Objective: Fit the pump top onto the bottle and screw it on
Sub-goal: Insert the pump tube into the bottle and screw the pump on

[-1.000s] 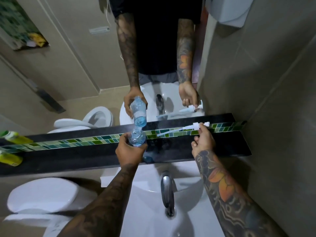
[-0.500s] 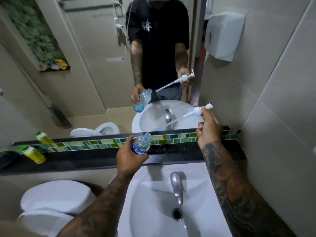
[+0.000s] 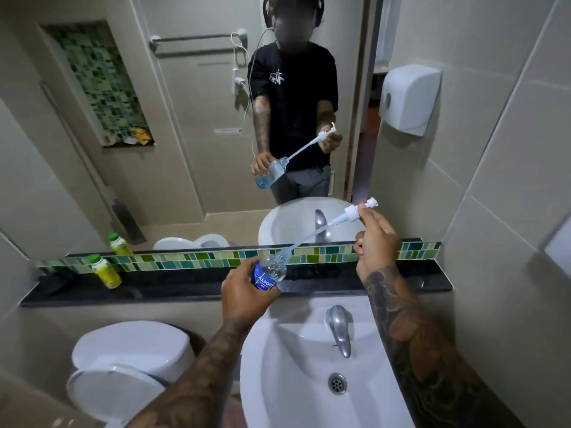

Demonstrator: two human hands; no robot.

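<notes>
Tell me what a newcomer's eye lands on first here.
First, the two tattooed arms above the white sink: the left hand holds a clear bottle tilted, while the right hand feeds the pump top and its long tube into the neck. Next, the mirror behind, repeating the scene.

Left hand (image 3: 244, 291) grips bottle (image 3: 269, 273); right hand (image 3: 375, 242) pinches pump top (image 3: 355, 210).

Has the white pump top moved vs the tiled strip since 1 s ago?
Yes. The white plastic pump top went from level with the green mosaic tile strip to above it, held by the right hand.
</notes>
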